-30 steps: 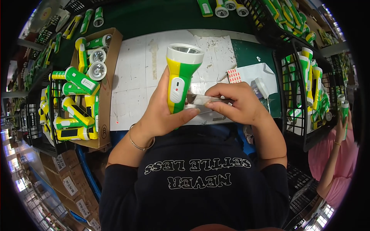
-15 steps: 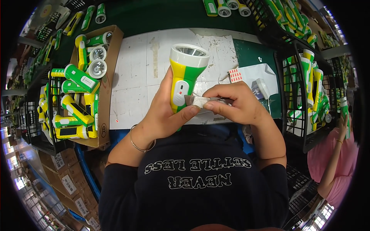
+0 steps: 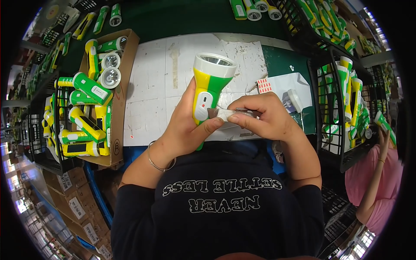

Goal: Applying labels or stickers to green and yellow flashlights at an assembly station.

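Left hand [image 3: 184,128] gripped the green-and-yellow flashlight [image 3: 208,86] upright. Right hand [image 3: 266,117], just right of the flashlight, pinched a small strip [image 3: 229,114] against its body.

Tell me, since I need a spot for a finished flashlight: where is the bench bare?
The white mat is bare between the cardboard box of flashlights and the held flashlight, and beyond its lens. It is crowded to the right: a red-dotted sticker sheet, white paper, then wire racks.
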A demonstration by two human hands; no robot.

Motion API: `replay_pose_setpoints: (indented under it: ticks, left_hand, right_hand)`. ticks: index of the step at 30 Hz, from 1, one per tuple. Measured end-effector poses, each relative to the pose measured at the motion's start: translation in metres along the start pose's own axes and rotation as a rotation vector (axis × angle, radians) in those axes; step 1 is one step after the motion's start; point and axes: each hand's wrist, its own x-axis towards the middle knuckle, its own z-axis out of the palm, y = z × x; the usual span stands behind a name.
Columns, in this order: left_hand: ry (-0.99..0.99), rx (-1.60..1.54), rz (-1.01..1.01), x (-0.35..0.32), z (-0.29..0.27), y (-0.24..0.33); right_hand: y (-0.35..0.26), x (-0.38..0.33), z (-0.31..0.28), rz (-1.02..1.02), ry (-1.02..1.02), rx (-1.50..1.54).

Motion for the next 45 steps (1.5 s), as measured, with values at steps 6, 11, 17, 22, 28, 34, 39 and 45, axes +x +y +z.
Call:
replay_pose_setpoints:
  ticks: [6,11,17,22,28,34,39,45]
  left_hand:
    - [0.001,0.002,0.018,-0.001,0.001,-0.001]
    - [0.002,-0.004,0.005,-0.001,0.0,0.0]
    - [0.01,0.056,0.054,-0.001,0.002,-0.002]
    - [0.004,-0.124,-0.093,-0.004,0.002,-0.007]
    - [0.05,-0.373,-0.221,-0.002,-0.001,-0.008]
    - [-0.151,-0.026,-0.292,0.005,0.003,-0.003]
    - [-0.216,0.232,-0.274,0.006,0.014,0.003]
    - [-0.578,-1.198,-0.577,0.003,0.007,-0.001]
  right_hand:
    - [-0.001,0.0,-0.001,-0.001,-0.003,-0.032]
    - [-0.007,-0.003,0.001,-0.072,0.067,-0.177]
    - [-0.008,-0.006,0.003,-0.109,0.133,-0.222]
    - [-0.003,-0.006,0.002,-0.343,0.323,-0.149]
    - [0.023,-0.008,-0.016,0.023,0.394,-0.43]
    - [0.033,0.01,-0.032,0.071,0.372,-0.064]
    - [-0.009,0.034,-0.022,0.133,0.056,-0.322]
    - [0.011,0.039,-0.012,-0.174,0.095,0.164]
